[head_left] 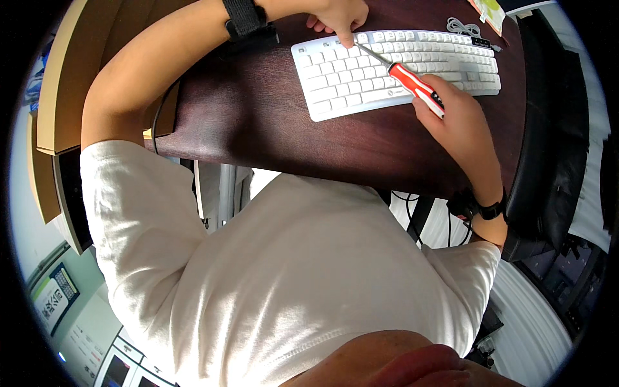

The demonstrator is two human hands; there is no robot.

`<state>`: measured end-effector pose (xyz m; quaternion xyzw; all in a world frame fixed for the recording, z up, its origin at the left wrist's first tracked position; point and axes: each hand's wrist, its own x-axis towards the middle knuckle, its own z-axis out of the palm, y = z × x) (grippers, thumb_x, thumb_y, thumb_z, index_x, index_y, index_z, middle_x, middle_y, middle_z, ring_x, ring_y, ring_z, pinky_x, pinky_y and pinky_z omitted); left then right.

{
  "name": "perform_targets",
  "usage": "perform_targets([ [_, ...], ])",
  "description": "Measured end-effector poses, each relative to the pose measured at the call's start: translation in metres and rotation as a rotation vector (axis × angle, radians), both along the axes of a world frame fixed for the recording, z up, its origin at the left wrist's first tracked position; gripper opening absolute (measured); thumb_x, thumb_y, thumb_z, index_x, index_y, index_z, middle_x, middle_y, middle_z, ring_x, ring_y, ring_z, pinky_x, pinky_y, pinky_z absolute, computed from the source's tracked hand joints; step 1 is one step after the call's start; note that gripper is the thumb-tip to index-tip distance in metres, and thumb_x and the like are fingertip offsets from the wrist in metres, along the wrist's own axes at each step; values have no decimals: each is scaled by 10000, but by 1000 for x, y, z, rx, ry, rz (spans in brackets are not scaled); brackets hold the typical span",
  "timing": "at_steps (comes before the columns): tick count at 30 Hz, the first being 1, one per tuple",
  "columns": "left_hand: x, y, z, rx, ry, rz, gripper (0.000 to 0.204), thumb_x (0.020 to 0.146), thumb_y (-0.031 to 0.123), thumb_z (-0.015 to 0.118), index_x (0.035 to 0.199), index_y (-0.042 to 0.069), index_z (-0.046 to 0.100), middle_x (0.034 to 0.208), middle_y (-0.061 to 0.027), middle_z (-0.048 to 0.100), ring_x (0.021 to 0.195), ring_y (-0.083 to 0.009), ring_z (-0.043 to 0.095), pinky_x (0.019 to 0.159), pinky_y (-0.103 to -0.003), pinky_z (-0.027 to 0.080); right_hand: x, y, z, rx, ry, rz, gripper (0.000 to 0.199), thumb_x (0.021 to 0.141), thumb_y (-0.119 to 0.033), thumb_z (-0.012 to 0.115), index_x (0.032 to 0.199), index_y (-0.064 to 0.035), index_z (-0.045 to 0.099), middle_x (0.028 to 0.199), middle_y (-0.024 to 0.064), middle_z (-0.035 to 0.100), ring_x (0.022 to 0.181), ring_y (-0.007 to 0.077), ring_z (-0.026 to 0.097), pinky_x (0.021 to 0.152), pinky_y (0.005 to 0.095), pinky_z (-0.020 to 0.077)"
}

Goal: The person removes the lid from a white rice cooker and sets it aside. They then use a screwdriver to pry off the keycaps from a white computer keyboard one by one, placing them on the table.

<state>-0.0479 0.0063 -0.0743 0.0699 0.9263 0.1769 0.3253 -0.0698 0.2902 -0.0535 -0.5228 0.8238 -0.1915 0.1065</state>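
On the dark surface lies a white keyboard; the right hand grips a red-handled screwdriver, its tip by the top-row keys. The left hand, partly curled, points a finger there. Apparently prying; the next move calls for steady leverage.

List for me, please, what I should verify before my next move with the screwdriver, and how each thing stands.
1. Right hand grips the screwdriver by its handle: ok.
2. Keyboard lies flat on the table: ok.
3. Left hand well clear of the screwdriver's tip: not ok, a finger is very close.
4. Tip's exact contact with the keyboard: cannot tell, too small.
5. Coiled cable away from both hands: ok.
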Motion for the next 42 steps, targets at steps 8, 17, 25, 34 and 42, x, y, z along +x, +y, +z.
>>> perform_targets([
  [8,9,-4,1,160,80,58,280,754,255,720,783,-14,646,598,-101,617,524,-213,609,486,-355,469,-3,5,-4,-12,-57,-20,290,891,-221,627,1088,-9,613,859,202,660,743,341,662,659,397,510],
  [17,-11,-40,17,-118,402,-29,258,749,239,681,843,-1,690,739,-169,672,692,-314,661,615,-407,515,-16,16,1,-71,-201,-56,272,897,-197,620,1097,-13,623,844,197,659,727,308,660,651,353,489],
  [25,-50,-63,18,-413,364,72,285,751,258,700,914,24,716,873,-174,701,832,-337,677,712,-427,533,-19,24,0,-58,-291,-132,292,878,-208,637,1094,-12,613,814,214,647,711,334,651,632,369,486],
  [34,-78,-78,-13,-515,359,9,288,735,279,716,886,34,728,884,-169,706,846,-332,681,719,-422,541,-20,27,-7,-103,-296,-111,272,872,-201,644,1067,-14,608,832,215,649,726,356,648,641,379,488],
  [42,-80,-81,-17,-562,329,-7,282,682,296,743,818,48,739,857,-168,702,817,-331,673,698,-422,535,-20,29,-10,-108,-272,-114,280,875,-205,643,1075,-12,605,846,219,652,742,368,649,649,393,494],
])
